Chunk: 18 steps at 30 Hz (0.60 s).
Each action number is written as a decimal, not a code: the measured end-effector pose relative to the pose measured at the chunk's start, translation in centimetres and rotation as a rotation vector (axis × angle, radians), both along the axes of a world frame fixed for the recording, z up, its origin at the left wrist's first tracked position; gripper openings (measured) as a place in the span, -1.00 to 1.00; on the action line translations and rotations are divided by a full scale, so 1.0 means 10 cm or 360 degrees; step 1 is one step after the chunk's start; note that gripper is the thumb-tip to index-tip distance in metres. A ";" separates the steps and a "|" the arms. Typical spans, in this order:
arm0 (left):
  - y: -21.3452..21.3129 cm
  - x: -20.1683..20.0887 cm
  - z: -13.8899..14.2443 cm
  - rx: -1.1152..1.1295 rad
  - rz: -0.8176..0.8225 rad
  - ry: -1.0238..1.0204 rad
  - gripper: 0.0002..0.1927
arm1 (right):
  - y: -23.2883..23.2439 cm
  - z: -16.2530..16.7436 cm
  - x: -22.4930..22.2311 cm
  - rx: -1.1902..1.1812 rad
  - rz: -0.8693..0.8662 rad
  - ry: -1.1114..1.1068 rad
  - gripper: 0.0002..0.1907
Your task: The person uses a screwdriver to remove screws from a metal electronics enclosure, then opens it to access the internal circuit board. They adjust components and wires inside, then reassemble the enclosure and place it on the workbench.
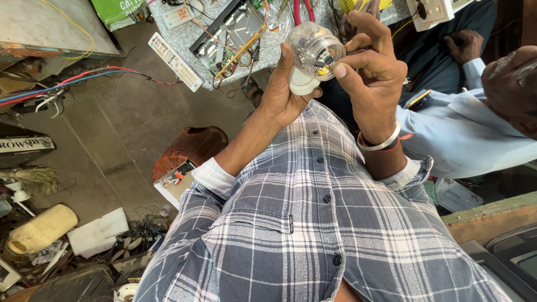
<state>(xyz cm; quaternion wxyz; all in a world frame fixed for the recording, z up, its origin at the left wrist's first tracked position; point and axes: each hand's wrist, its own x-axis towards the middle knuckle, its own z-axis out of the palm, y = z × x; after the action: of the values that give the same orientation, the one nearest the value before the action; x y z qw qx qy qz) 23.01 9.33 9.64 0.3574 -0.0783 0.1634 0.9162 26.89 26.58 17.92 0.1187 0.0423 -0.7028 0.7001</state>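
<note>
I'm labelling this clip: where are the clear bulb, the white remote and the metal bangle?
clear bulb (311,47), head view, on its transparent dome.
white remote (174,61), head view, on its button face.
metal bangle (380,144), head view, on the band at the wrist.

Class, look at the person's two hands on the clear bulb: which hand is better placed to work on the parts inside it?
Probably the right hand: its fingertips pinch at the bulb opening, while the left hand cradles its white base.

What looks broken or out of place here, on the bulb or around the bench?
The bulb in the left hand has a clear dome, with its inner parts showing where the right hand fingers pinch. A white remote hangs over the bench edge, and loose wires trail across the floor.
</note>
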 end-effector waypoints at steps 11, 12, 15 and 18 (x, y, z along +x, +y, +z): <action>0.00 -0.07 0.17 0.0124 0.0151 0.0334 -0.16 | -0.03 0.14 -0.01 0.0855 -0.0296 0.0219 -0.77; 0.00 -0.08 0.21 0.0086 0.0167 0.0396 -0.12 | -0.02 0.13 -0.03 0.0753 -0.0228 0.0217 -0.75; -0.01 -0.09 0.31 0.0006 0.0204 0.0540 -0.04 | -0.01 0.12 -0.06 0.0584 -0.0100 0.0183 -0.69; -0.03 -0.10 0.41 -0.0071 0.0240 0.0605 -0.02 | -0.01 0.13 -0.09 0.0758 -0.0132 0.0212 -0.65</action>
<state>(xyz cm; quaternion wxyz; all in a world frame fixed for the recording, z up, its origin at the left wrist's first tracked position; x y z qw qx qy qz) 21.97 9.06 13.70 0.2487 0.0761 0.2418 0.9348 26.02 26.48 19.25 0.1800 0.0864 -0.8398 0.5048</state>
